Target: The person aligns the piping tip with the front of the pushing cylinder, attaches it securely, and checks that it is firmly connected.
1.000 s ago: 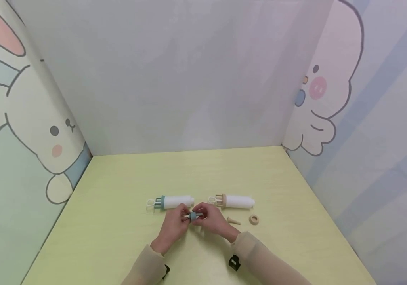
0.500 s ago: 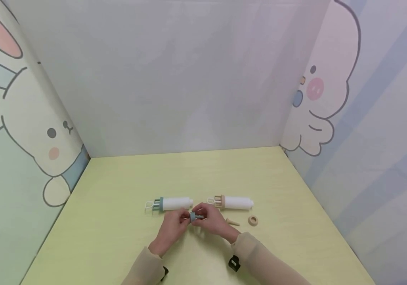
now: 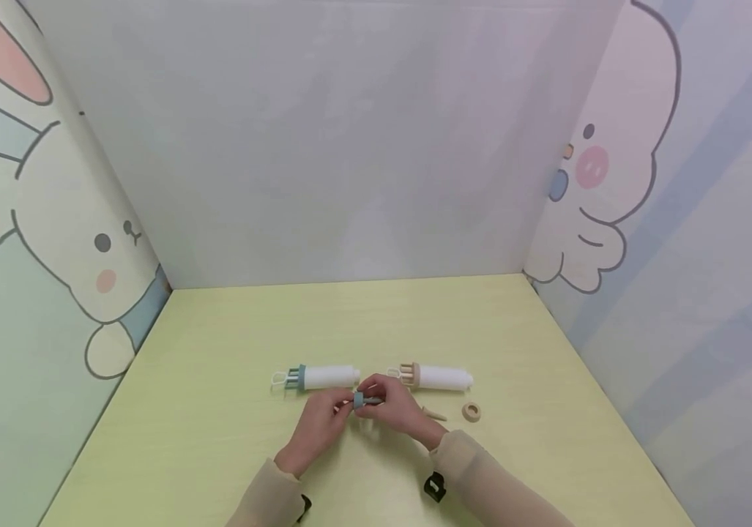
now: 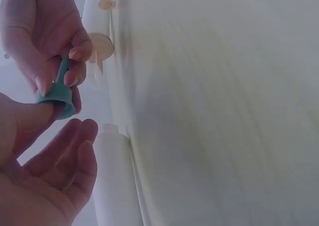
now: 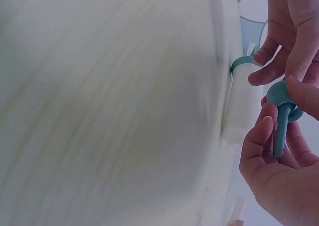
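A teal nozzle (image 5: 282,128) stands out of a teal cap ring (image 4: 59,97), both held just over the table between the two hands. My right hand (image 3: 394,405) grips the ring between thumb and fingers, the nozzle pointing toward its palm. My left hand (image 3: 323,421) reaches the ring's open side, one digit pressed at the rim and its other fingers loosely bent. Behind the hands lies a white syringe-like tube (image 3: 329,377) with a teal collar and looped plunger. A similar tube (image 3: 443,378) with a beige collar lies to its right.
Right of the right hand, a beige nozzle (image 3: 435,414) and a beige ring (image 3: 471,411) lie on the pale yellow table (image 3: 244,322). Upright panels with cartoon animals border the table at the back and sides.
The left fingers have moved in against the ring, covering the bit that stuck out on its left side. The right hand keeps its hold; the tubes and beige parts lie as before.
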The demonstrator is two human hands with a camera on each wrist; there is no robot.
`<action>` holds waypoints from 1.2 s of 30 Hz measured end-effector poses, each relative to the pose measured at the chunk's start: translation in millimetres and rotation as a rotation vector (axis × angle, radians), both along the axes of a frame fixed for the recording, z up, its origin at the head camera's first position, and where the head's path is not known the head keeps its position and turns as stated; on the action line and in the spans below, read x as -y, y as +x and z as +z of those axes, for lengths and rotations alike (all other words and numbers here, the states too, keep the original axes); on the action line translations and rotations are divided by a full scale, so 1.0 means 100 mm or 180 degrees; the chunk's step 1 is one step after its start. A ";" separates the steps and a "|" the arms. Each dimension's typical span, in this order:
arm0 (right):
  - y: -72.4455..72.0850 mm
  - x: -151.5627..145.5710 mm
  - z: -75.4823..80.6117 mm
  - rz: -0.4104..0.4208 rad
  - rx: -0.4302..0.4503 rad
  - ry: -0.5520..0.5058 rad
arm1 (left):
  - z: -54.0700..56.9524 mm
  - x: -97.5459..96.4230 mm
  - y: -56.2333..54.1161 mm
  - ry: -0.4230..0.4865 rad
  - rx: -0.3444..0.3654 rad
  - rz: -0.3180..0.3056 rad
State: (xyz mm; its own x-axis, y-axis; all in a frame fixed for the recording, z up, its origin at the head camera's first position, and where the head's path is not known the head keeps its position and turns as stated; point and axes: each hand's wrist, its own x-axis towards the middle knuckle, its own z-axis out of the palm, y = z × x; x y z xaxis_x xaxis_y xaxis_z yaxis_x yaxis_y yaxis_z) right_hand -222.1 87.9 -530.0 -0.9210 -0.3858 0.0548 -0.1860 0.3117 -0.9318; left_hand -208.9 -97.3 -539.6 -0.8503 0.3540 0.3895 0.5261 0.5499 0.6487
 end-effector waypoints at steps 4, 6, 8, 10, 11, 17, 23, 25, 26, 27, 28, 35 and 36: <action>0.02 -0.01 0.00 0.0067 0.0008 -0.0120 | 0.03 0.01 0.01 0.0038 0.0209 -0.0021; 0.02 -0.02 0.00 0.0103 0.0009 -0.0153 | 0.06 0.01 0.01 0.0074 0.0366 -0.0040; 0.02 -0.03 0.00 0.0135 0.0004 -0.0139 | 0.09 0.01 0.01 0.0140 0.0498 -0.0069; 0.01 -0.03 0.00 0.0152 -0.0011 -0.0103 | 0.11 0.01 0.01 0.0196 0.0577 -0.0100; 0.00 -0.04 -0.01 0.0159 -0.0014 -0.0093 | 0.12 0.01 0.01 0.0197 0.0597 -0.0099; -0.02 -0.06 -0.02 0.0239 0.0043 -0.0145 | 0.15 -0.01 0.01 0.0207 0.0569 -0.0083; -0.01 -0.08 0.01 0.0284 0.0003 -0.0073 | 0.16 -0.03 0.01 0.0101 0.0429 0.0085; -0.01 -0.08 0.02 0.0282 -0.0021 -0.0032 | 0.17 -0.04 0.00 0.0102 0.0398 0.0119; -0.02 -0.09 0.02 0.0280 -0.0039 -0.0011 | 0.17 -0.04 0.00 0.0123 0.0385 0.0105; -0.01 -0.09 0.03 0.0274 -0.0042 -0.0003 | 0.18 -0.05 0.00 0.0122 0.0370 0.0089; -0.01 -0.10 0.04 0.0266 -0.0044 0.0007 | 0.18 -0.05 0.00 0.0126 0.0360 0.0071; 0.06 -0.13 0.19 0.0208 -0.0015 0.0042 | 0.18 -0.03 -0.02 0.0073 0.0260 0.0150; 0.06 -0.14 0.19 0.0203 -0.0026 0.0043 | 0.19 -0.01 -0.03 0.0053 0.0174 0.0205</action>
State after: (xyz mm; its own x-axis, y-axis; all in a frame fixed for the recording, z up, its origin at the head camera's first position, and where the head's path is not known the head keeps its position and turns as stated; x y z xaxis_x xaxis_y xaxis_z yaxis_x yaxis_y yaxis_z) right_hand -216.1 102.0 -511.5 -0.8940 -0.4445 0.0564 -0.2134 0.3116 -0.9259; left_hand -211.5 -96.4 -520.2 -0.8913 0.2917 0.3472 0.4535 0.5704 0.6848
